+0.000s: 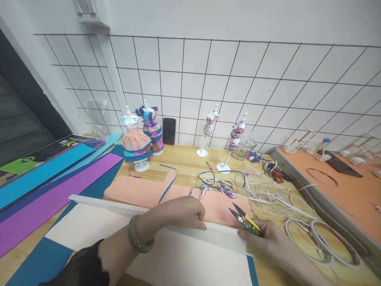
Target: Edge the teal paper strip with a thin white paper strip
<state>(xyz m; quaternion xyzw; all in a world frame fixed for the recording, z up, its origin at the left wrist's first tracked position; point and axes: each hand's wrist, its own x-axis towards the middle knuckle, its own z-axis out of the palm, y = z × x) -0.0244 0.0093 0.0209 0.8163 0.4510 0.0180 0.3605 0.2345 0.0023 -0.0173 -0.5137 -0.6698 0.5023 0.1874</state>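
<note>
My left hand [181, 212] is closed, its fingers pressing the folded top edge of a large white paper sheet [178, 258] that lies on the wooden table. A grey-green bangle is on that wrist. My right hand [268, 238] grips small snips [244, 218] with black blades and yellow-green handles at the sheet's right end, blades apart and pointing up-left. Behind the white sheet lies a pink paper sheet [139, 190].
Purple [53, 198], blue and teal sheets lie at left. Two dressed mini mannequins [135, 139] and two bare ones [208, 127] stand at the back near a phone and a glass bowl [244, 147]. Cut strips and white rings [312, 238] clutter the right, beside an orange tray [342, 186].
</note>
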